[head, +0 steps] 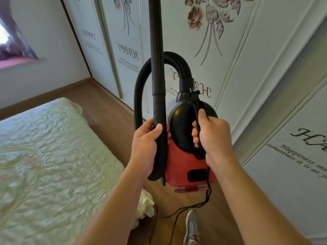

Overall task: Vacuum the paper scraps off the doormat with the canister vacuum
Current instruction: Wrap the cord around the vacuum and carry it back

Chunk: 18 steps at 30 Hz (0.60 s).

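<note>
The vacuum point(180, 167) is being held clear of the floor point(109, 106), between the bed point(44, 156) and the wardrobe point(247, 68). No doormat or paper scraps are showing in this view.

The right hand point(212, 137) is gripping the carry handle on top of the black dome, fingers curled round it. The cord point(207, 195) appears to be running through the same grip and is trailing down to the floor near a shoe point(192, 227). The left hand point(146, 144) is clamping round the lower end of the wand point(156, 50), thumb across the front, with the ribbed hose point(178, 62) pressed in alongside.

Handling assessment:
- The body is looking compact and hard-shelled. One hand is bearing it at the handle, so the weight is judged moderate.
- The handle is the sound holding point for the body; the smooth dome is offering no purchase.
- The wand is rigid and long, rising out of frame. It is likely to swing into the wardrobe unless steadied low down, as here.
- The hose is flexible and looping high; it is not judged fit to carry any load.
- The loose cord is presenting a trip and snag risk underfoot.
</note>
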Available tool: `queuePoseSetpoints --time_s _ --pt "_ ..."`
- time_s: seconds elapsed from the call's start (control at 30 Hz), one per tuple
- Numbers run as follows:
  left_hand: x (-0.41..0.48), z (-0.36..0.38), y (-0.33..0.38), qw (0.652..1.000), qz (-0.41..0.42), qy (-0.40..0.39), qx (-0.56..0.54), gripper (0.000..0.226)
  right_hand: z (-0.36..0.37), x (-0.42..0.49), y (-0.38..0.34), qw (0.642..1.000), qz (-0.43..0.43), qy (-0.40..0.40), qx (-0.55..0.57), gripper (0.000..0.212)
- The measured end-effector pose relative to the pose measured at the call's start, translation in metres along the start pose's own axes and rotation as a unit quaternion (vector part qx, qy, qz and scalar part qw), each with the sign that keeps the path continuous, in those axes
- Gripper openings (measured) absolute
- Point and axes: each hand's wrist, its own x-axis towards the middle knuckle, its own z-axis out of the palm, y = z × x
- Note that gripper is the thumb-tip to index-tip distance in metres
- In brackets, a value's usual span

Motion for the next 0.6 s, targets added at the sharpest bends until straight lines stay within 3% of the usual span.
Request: queuePoseSetpoints --time_s 0.3,0.6 --pt "0.124 0.044 -0.004 0.993 0.035 0.111 -0.002 0.021 0.025 0.160 -0.022 0.991 0.016 -0.135 -0.015 0.046" --pt "0.212 0.048 0.013 0.979 0.079 0.190 -0.020 0.022 0.087 0.258 -0.043 0.976 0.003 -0.219 -0.017 0.046"
